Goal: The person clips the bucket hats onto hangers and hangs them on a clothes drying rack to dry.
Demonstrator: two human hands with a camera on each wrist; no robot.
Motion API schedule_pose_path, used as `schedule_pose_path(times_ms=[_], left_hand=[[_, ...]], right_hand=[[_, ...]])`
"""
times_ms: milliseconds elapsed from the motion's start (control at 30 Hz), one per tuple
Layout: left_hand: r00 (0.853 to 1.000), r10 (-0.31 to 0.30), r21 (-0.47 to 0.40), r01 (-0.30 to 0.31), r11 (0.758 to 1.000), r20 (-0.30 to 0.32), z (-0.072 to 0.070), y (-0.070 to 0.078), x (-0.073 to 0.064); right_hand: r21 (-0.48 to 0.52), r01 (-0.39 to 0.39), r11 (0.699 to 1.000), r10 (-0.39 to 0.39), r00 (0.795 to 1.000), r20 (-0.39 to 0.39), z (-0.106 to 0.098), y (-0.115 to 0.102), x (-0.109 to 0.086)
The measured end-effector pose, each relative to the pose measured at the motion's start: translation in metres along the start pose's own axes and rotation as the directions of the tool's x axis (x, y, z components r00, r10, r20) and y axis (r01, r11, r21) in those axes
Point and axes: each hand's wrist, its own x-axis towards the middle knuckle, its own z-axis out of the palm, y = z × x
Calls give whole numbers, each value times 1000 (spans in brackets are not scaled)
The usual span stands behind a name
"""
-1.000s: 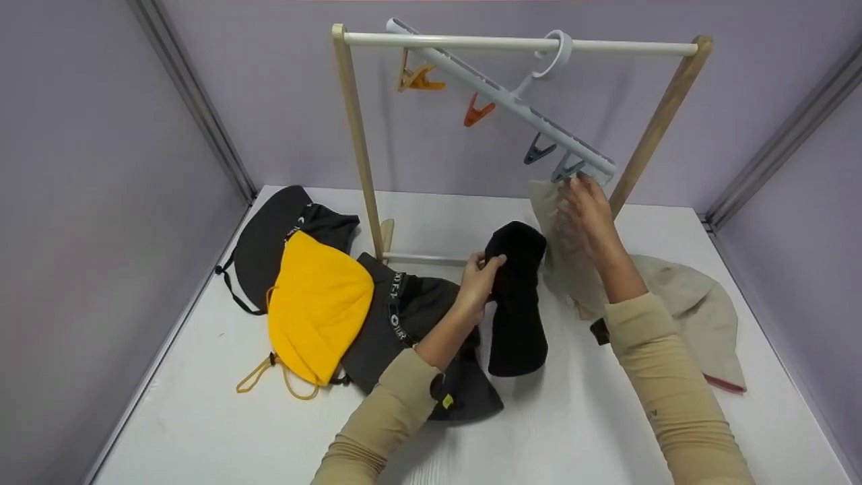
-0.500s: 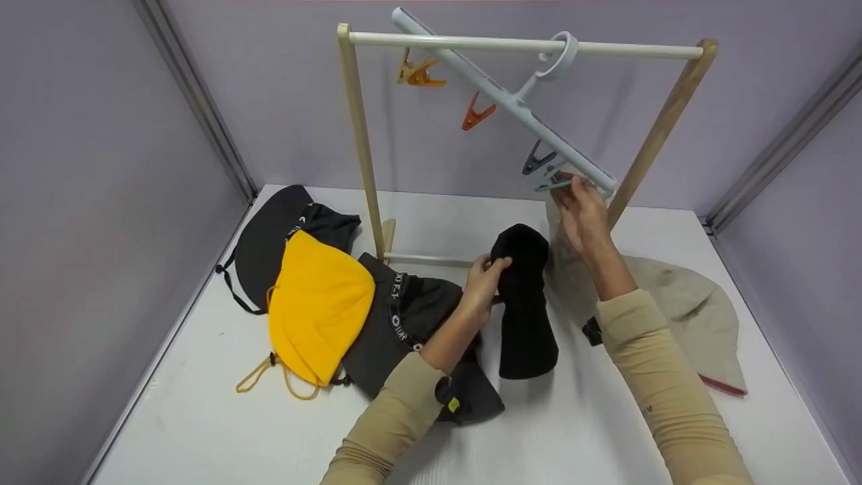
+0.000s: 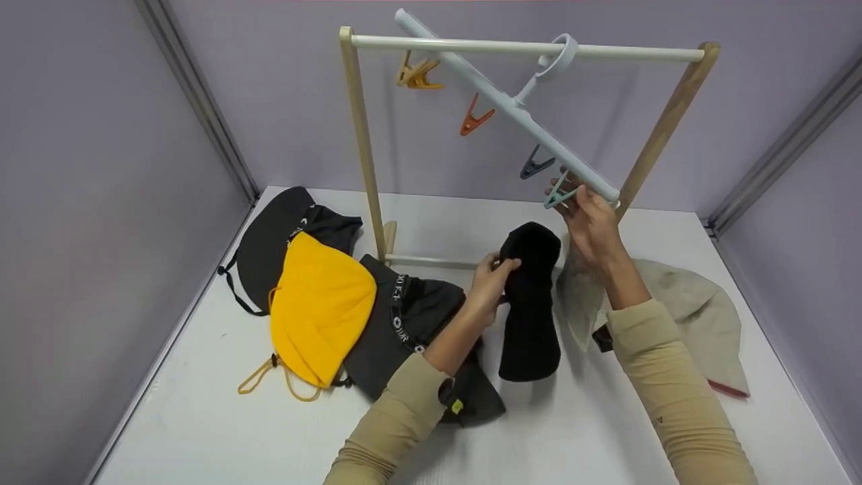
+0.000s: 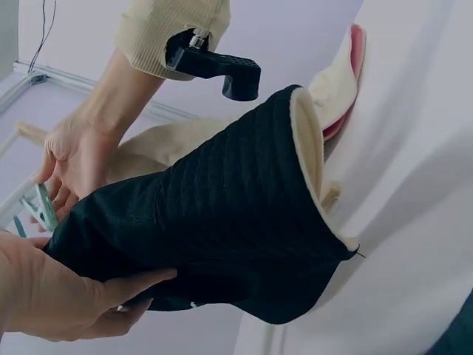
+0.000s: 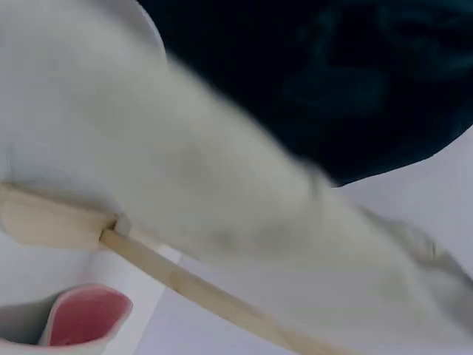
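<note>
Gripping a black, row-stitched, cream-lined hat [image 4: 222, 200] with left fingers [image 4: 144, 283], a mint clip [image 3: 556, 199] with right fingers [image 3: 586, 200].

The left hand [image 4: 63, 296] grips a black stitched-brim hat [image 4: 214, 200]; above its fingers [image 4: 140, 285], the right hand [image 4: 80, 153] holds a green clip [image 4: 46, 209].

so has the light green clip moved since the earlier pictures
Yes: the light green clip has moved down and slightly left, judged against the white top bar.
</note>
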Motion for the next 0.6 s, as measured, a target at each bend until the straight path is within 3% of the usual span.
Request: schedule_pose_path(times_ms=[167, 267, 333, 433, 533, 600], left_hand=[[999, 42, 90, -43, 995, 16, 7, 8, 3], [993, 118, 218, -117, 969, 10, 12, 13, 6], [980, 197, 324, -189, 927, 9, 14, 16, 8], [951, 309, 480, -280, 831, 20, 18, 21, 12], [930, 366, 582, -314, 751, 30, 22, 26, 15], [926, 376, 618, -312, 721, 29, 24, 29, 18]], right_hand=[[6, 5, 1000, -5, 997, -74, 6, -3, 1], [28, 29, 999, -25, 988, -151, 12, 0, 2], [46, 51, 998, -41, 979, -197, 16, 3, 3], [43, 99, 994, -84, 961, -264, 21, 8, 6], [21, 138, 990, -125, 944, -305, 24, 12, 8], [5, 145, 989, -137, 940, -312, 24, 14, 10]])
